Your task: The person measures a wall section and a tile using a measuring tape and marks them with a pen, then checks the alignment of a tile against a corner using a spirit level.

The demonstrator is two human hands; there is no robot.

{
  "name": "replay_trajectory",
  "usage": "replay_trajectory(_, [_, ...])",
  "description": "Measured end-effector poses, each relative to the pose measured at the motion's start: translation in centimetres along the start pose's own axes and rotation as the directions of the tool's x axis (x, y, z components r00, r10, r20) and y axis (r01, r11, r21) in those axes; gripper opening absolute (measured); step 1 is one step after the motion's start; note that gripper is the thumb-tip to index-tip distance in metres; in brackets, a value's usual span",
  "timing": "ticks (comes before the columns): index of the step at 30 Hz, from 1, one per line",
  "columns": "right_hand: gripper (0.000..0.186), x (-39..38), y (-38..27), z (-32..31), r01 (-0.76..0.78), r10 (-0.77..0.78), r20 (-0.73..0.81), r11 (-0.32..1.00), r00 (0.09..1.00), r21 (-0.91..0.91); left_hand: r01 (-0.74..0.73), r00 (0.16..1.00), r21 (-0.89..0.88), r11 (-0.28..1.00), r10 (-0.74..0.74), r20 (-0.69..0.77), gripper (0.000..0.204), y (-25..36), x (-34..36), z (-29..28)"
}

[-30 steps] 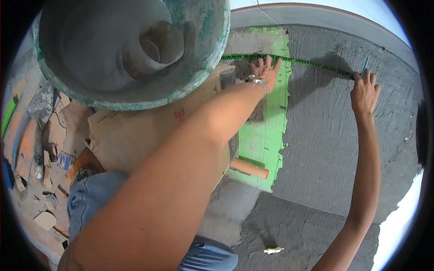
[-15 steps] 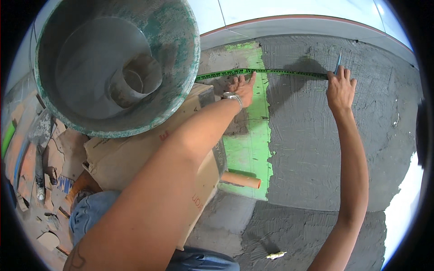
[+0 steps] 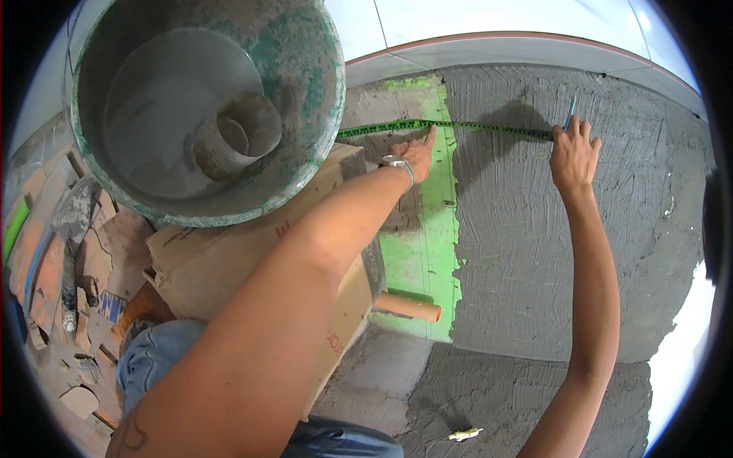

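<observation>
A green tape measure blade (image 3: 489, 128) is stretched sideways over the grey mortar and a bright green strip (image 3: 416, 263). My left hand (image 3: 414, 156), wearing a metal wristwatch (image 3: 398, 162), points its index finger at the blade where it crosses the strip. Its other fingers are bent, and it grips nothing. At the blade's right end, my right hand (image 3: 576, 156) is closed on the tape. A blue pencil (image 3: 571, 111) sticks up from between the right fingers. The blade's left end is hidden behind the bucket.
A large bucket (image 3: 340, 91) with grey liquid and a cup-like container (image 3: 221, 149) fills the upper left. Below it lies a cardboard box (image 3: 198, 263), and an orange pipe (image 3: 408, 306) juts out beside it. A trowel (image 3: 72, 221) lies at far left; white tiled wall (image 3: 489, 15) stands behind.
The view has shifted slightly. My left fingers have tucked in more, leaving the index finger stretched out near the blade. My right hand keeps its hold on the tape end.
</observation>
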State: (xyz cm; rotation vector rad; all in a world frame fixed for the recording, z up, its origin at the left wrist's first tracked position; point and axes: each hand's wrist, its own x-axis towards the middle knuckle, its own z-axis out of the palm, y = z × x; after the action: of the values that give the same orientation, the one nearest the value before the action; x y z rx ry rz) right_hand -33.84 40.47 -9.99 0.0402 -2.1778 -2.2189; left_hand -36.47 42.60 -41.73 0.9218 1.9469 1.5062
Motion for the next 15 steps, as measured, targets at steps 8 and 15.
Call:
replay_trajectory(8, [0.02, -0.1, -0.1, -0.3, -0.017, 0.018, 0.043, 1.0, 0.999, -0.014, 0.021, 0.994, 0.047, 0.999, -0.016, -0.104, 0.105, -0.3, 0.1, -0.2])
replay_trajectory(15, [0.022, -0.5, -0.6, -1.1, -0.032, 0.031, 0.088, 1.0, 0.996, 0.0, 0.025, 0.999, 0.016, 1.0, -0.024, -0.045, 0.102, -0.5, -0.4, -0.9])
